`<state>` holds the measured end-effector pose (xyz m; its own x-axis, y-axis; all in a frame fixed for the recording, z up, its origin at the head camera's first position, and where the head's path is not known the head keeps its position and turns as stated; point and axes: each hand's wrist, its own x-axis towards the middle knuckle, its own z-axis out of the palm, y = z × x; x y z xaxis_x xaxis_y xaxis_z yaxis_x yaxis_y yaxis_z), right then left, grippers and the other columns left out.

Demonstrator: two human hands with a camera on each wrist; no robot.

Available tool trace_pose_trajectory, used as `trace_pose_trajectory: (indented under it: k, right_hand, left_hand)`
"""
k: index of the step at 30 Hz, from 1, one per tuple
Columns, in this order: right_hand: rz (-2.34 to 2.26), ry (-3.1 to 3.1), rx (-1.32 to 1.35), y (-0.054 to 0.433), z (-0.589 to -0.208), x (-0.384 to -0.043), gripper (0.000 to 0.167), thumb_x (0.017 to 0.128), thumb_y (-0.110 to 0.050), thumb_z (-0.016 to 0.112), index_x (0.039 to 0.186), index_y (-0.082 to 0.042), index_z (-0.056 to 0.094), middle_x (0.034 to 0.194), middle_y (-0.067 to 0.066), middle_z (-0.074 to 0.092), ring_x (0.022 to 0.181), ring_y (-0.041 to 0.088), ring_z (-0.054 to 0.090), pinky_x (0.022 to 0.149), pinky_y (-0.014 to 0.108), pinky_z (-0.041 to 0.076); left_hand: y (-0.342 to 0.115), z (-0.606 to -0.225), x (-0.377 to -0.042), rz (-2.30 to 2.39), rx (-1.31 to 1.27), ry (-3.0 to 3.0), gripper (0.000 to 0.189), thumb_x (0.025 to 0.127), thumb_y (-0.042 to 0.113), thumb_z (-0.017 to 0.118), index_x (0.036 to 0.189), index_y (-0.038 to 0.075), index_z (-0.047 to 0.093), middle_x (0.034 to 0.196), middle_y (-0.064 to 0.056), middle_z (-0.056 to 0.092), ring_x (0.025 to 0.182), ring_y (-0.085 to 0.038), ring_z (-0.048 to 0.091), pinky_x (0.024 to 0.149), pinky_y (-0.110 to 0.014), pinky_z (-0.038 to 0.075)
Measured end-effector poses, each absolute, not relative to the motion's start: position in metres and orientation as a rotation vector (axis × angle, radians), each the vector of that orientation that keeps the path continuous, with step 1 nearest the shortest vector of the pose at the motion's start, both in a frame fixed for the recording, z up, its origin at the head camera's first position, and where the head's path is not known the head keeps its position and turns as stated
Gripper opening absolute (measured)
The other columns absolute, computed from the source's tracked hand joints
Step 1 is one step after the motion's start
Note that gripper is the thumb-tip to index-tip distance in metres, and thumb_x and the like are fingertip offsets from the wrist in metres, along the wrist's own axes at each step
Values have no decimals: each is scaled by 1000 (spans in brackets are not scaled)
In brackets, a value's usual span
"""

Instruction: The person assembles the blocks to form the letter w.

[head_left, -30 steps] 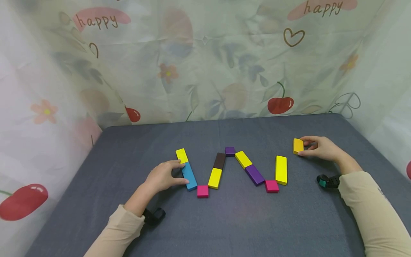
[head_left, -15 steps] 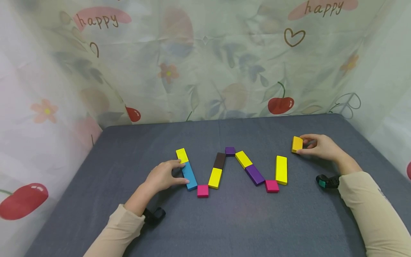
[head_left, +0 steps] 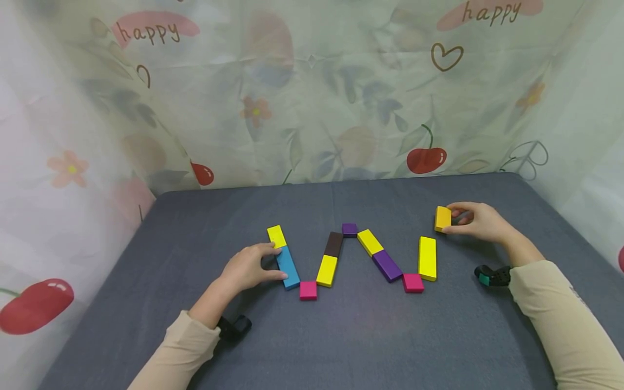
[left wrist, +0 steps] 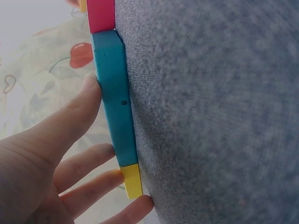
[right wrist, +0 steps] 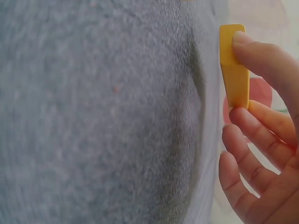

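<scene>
In the head view, my right hand (head_left: 480,223) pinches a yellow-orange block (head_left: 442,219) between thumb and fingertips, above the table at the right. The right wrist view shows the thumb on one end of that block (right wrist: 235,70) and fingertips at the other. My left hand (head_left: 248,266) touches the left side of a blue block (head_left: 287,267) and the small yellow block (head_left: 276,235) joined to its far end. Its fingers are fairly straight, all along one side, as the left wrist view shows. A pink block (head_left: 308,290) sits by the blue block's near end.
The zigzag row continues rightward with a yellow block (head_left: 326,271), a brown block (head_left: 333,244), a purple block (head_left: 349,230), another yellow block (head_left: 370,242), a longer purple block (head_left: 387,265), a pink block (head_left: 413,283) and a tall yellow block (head_left: 427,258). Grey cloth covers the table (head_left: 341,341).
My right hand has moved left with the yellow-orange block, closer to the tall yellow block. The left hand and the row of blocks stay where they were.
</scene>
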<state>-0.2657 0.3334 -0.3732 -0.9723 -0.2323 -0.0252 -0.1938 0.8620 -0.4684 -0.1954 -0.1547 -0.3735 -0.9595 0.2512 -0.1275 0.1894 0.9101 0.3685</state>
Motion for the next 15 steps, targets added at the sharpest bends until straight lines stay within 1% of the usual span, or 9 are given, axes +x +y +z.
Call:
trace_pose_trajectory:
  k: [15]
  right_hand:
    - [-755,2943,-346,322,-375,-265,68,78,-36,74,127,4,50,110,21,58,89,26,59,70,25,48]
  left_hand:
    - [-155,-375,-195,525,335,2908,64,74,40,77,128,12,58,139,-9,52,129,-31,46,102,-50,43]
